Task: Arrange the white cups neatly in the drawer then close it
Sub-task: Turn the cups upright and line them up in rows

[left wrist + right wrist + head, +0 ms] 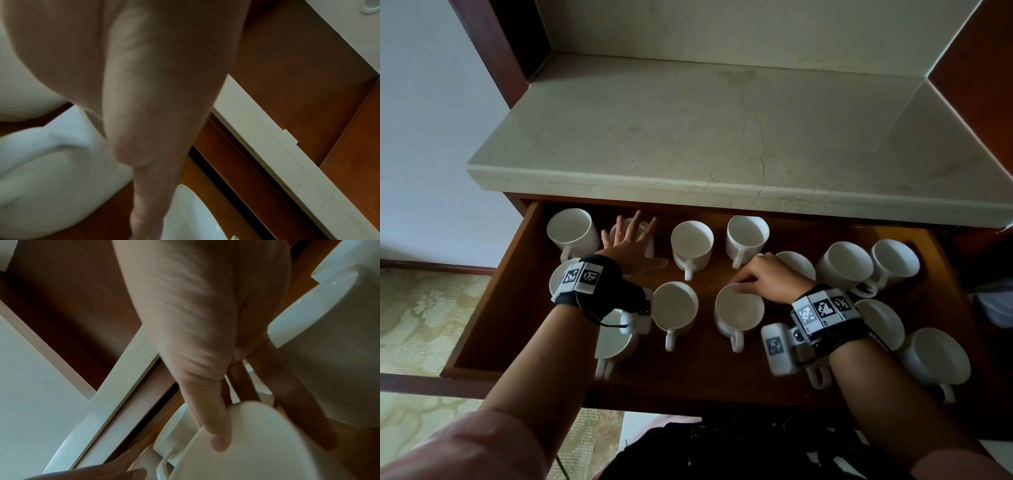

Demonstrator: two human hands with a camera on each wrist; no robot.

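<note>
The wooden drawer (517, 274) stands pulled out, with several white handled cups upright in it. My left hand (635, 236) hovers open, fingers spread, over a back-row cup (650, 248); whether it touches is unclear. In the left wrist view the straight fingers (144, 113) lie beside a cup (51, 162). My right hand (743, 286) pinches the far rim of a front-middle cup (739, 310). The right wrist view shows the thumb (216, 434) inside that cup (267, 443) and the fingers outside. More cups (846, 263) crowd unevenly at the right.
A pale marble countertop (722, 137) overhangs the back of the drawer. Back-row cups (573, 229) (691, 243) (746, 236) stand spaced apart. Another front cup (674, 308) sits left of the held one. A dark bag (722, 452) lies below the drawer front.
</note>
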